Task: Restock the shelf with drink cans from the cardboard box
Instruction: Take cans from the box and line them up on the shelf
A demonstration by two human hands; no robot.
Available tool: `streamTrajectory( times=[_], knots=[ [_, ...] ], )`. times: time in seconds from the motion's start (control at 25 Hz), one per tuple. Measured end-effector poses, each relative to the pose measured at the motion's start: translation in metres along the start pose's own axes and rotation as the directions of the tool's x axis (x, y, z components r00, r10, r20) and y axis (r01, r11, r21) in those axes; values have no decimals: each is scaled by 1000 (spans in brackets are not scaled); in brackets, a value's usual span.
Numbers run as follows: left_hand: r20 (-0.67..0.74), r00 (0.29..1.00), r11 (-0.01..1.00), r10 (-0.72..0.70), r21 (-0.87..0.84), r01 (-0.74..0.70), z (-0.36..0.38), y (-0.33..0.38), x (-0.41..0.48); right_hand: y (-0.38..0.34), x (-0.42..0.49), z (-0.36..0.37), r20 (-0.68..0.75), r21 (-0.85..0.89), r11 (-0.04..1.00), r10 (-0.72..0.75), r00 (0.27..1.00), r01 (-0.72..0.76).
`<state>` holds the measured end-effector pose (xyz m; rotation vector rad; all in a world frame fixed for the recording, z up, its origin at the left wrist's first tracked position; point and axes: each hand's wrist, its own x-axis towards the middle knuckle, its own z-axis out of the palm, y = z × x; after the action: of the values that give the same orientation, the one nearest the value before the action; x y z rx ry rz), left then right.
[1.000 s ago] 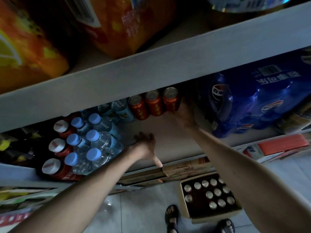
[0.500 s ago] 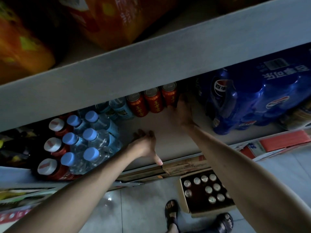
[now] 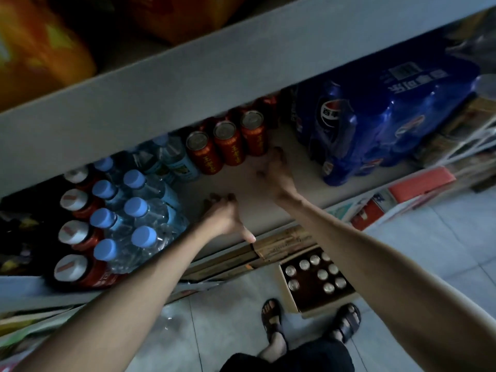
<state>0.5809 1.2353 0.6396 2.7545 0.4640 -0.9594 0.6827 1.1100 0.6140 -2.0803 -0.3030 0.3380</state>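
Nudging red cans [image 3: 230, 146] square at shelf [image 3: 281, 183] back, right hand [image 3: 273, 174] lay released, holding nothing; left hand [image 3: 224, 218] loose, empty. Best: align row flush, then fetch from box [image 3: 316, 277] on floor.

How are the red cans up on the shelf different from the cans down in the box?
The red cans on the shelf stand in a row where their red sides show; of the cans in the cardboard box only silver tops show. The shelf cans sit by the right hand; the box cans sit on the floor by the person's feet. Both have round silver tops.
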Motion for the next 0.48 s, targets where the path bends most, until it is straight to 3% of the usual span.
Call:
streamTrajectory(
  times=[0.16,0.28,0.32,0.4,0.48],
  knots=[
    [42,999,999,29,-36,-27,-6,5,-19,17,-79,-24,-43,-131,991,-40,998,34],
    [-92,991,994,101,-24,-104,-5,21,-36,45,-135,-52,-105,-145,989,-50,993,34],
    [-180,967,983,182,4,-185,1,33,-44,60,-154,-61,-110,-137,990,-2,994,-13],
    [-360,844,909,398,31,-416,18,66,-57,97,-186,-75,-89,-97,981,159,983,-167],
    [-345,752,800,562,-2,-600,45,100,-65,140,-214,-81,-69,-91,948,298,952,-304]
  ],
)
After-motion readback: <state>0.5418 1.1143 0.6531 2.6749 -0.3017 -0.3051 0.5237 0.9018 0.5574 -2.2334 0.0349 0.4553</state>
